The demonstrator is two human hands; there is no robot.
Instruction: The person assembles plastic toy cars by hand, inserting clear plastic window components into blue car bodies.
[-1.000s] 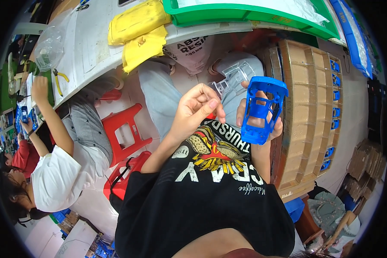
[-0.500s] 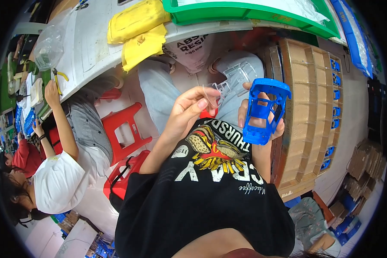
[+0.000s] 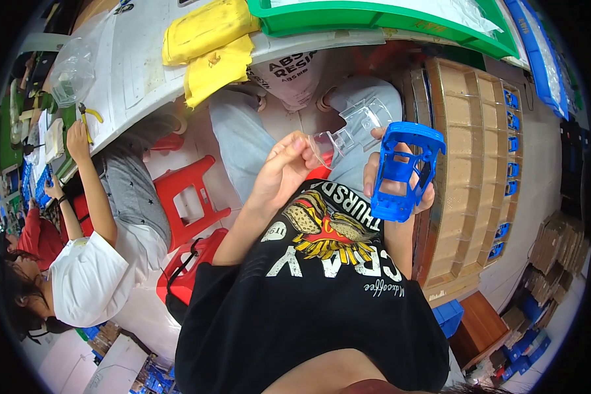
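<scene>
My left hand (image 3: 284,169) pinches one end of a clear plastic part (image 3: 364,125) that looks like a car window piece. The part spans the gap between my hands, above my lap. My right hand (image 3: 371,174) is closed around a blue plastic toy car body shell (image 3: 410,171), held upright with its window openings showing. A fingertip of that hand lies beside the clear part's right end; whether it touches is unclear. The palm is hidden behind the shell.
To my right stands a cardboard divider tray (image 3: 459,177), with several blue shells (image 3: 513,144) along its far side. Ahead, the table (image 3: 131,59) bears a yellow cloth bundle (image 3: 210,39) and a green bin (image 3: 374,23). At left, a co-worker (image 3: 92,276) sits near red stools (image 3: 194,203).
My left fingers have turned and closed more on the clear part, whose left end now shows more broadly. The blue shell has barely moved. A person at the lower right has gone from view.
</scene>
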